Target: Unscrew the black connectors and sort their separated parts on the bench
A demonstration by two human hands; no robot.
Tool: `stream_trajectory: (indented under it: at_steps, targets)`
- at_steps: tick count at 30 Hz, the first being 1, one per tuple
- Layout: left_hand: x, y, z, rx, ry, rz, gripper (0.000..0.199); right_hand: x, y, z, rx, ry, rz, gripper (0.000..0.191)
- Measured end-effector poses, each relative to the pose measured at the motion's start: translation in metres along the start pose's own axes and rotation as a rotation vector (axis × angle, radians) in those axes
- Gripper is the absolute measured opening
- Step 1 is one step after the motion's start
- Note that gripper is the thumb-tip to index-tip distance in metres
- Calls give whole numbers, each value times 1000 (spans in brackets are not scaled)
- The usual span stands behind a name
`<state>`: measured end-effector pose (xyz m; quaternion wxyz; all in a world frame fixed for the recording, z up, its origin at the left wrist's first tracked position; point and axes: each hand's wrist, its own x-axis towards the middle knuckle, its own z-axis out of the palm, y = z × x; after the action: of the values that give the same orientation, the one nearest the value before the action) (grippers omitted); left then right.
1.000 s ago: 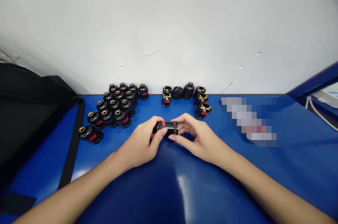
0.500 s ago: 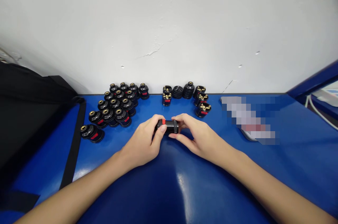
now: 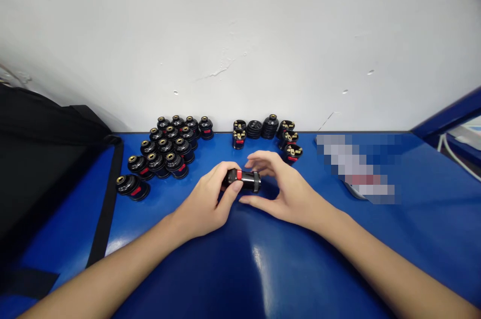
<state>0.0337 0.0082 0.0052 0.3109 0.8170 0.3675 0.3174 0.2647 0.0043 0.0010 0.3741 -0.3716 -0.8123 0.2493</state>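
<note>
A black cylindrical power connector (image 3: pixel 247 179) with a red mark lies sideways in the middle, above the blue tabletop. My left hand (image 3: pixel 210 196) is closed round its left end, thumb in front, so that end is partly hidden. On the other side, my right hand (image 3: pixel 283 189) is open, its thumb and fingers curved apart about the ringed right end; a gap shows between them and the connector. Beyond the hands stand several connector cores (image 3: pixel 293 152) with brass terminals, a ribbed black shell (image 3: pixel 270 126) and an open threaded black ring-like part (image 3: pixel 254 128).
Several capped black connectors (image 3: pixel 165 147) with red marks stand grouped at the back left. A black bag (image 3: pixel 45 133) with a strap (image 3: pixel 107 204) lies at the left. A pixelated flat item (image 3: pixel 349 164) rests on the right. A white wall (image 3: pixel 240 33) rises behind the table.
My right hand has loosened from the connector's right end and its fingers have spread apart. More of the connector now shows; my left hand still grips it.
</note>
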Motion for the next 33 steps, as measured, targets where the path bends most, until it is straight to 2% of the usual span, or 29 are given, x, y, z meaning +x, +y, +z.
stream_trajectory:
  at_steps: [1,4,6,8,12,15,17,18,20,22,26,29,31,33]
  targets:
    - [0,-1,0,4,0,34,19,1,-1,0,26,8,40,51]
    - [-1,-5,2,18,14,80,23,1,-5,-1,49,-37,170,21]
    - [-1,-6,2,20,31,75,25,1,-5,0,73,-40,210,21]
    - [0,-7,2,22,47,43,25,1,-3,2,118,-20,189,18]
    - [2,-5,1,38,48,-95,21,0,5,5,127,16,6,29]
    - [2,-6,1,47,45,-96,20,0,5,4,31,24,-77,43]
    - [0,-8,2,36,53,-26,21,0,2,3,0,24,-21,54]
    - [0,-9,2,29,56,8,24,-1,0,3,-5,18,31,51]
    - [-1,-11,2,23,61,52,29,-1,-2,1,-10,-9,131,34]
    - [-1,-11,2,40,64,69,30,-1,-3,0,-14,-34,169,27]
    - [0,-9,1,75,84,-27,19,0,2,0,-19,-24,29,31]
    - [1,-9,1,75,114,-96,25,0,4,2,-23,-7,-75,42]
    - [0,-9,1,65,124,-52,21,-1,3,3,-35,15,-55,51]
    - [0,-10,1,51,116,21,23,-1,1,2,-49,37,41,48]
